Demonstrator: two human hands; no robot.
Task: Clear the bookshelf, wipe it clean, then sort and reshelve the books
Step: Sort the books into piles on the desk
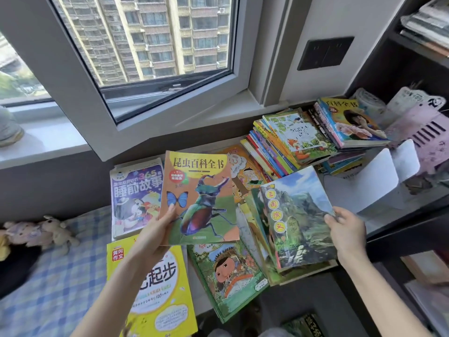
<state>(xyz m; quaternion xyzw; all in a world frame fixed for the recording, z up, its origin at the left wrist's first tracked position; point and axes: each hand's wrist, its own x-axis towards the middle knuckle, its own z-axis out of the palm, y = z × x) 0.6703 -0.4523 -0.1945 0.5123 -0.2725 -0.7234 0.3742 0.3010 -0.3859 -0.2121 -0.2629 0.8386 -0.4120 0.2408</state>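
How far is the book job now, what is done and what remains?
Done: many books lie off the bookshelf in piles under the window. In hand: sorting, the left hand holds the beetle book, the right hand the mountain book. Left: reshelving; wiping cannot be judged.

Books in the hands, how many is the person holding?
2. The beetle book is held by the left hand, thumb on its cover. The mountain book is pinched at its edge by the right hand. Another could be hidden behind either.

Beetle-cover book (201, 198), left hand (155, 232) gripping its lower-left corner; mountain-cover book (298, 222), right hand (347, 229) pinching its right edge
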